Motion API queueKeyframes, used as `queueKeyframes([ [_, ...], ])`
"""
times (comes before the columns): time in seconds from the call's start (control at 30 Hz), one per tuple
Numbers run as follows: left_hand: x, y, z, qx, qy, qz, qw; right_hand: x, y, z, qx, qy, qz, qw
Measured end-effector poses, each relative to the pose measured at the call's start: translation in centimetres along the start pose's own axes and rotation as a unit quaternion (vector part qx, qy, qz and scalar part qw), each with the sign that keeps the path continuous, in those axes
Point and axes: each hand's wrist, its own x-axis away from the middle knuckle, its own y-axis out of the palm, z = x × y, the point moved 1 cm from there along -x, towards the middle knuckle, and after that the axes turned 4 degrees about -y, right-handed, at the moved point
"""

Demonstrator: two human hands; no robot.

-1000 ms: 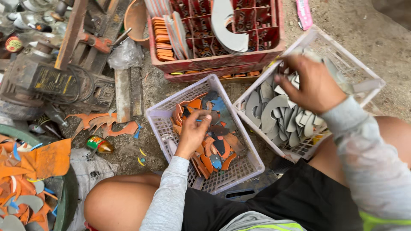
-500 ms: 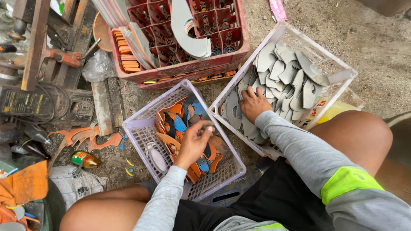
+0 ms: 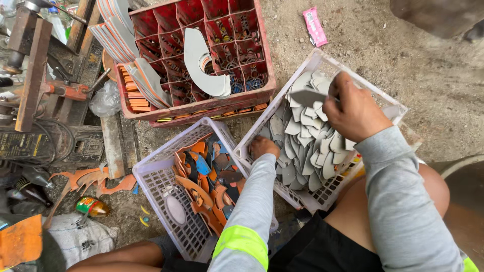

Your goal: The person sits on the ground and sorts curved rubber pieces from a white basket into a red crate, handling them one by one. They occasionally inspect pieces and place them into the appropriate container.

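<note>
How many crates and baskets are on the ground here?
3: red crate at top, left basket with orange scraps, right basket with grey pieces under both hands.

Left hand (image 3: 263,146) fingertips buried among grey cut pieces (image 3: 302,143), grasp unclear, right hand (image 3: 355,112) covering part of the white basket (image 3: 322,199), red crate (image 3: 212,108) and workbench machine (image 3: 35,75) cut by the top edge, small can (image 3: 91,206) too small to tell.

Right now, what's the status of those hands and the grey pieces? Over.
Right hand pinches one flat grey cut piece above the white plastic basket. Left hand rests at that basket's near edge, holding nothing visible. Nothing blocking either hand.
</note>
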Motion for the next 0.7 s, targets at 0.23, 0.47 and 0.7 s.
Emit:
queueKeyframes([
  [0.23, 0.3, -0.8, -0.7, 0.105, 0.077, -0.022, 0.991, -0.9, 1.6, -1.3, -0.073, -0.064, 0.046, 0.994],
  [0.47, 6.3, -5.3, -3.7, 0.396, 0.283, -0.078, 0.870, 1.0, 4.6, -3.7, -0.069, -0.197, -0.006, 0.978],
  [0.7, 14.0, -17.1, -11.3, 0.555, 0.258, -0.118, 0.782, 7.6, 8.4, -10.0, -0.174, -0.270, -0.030, 0.947],
])
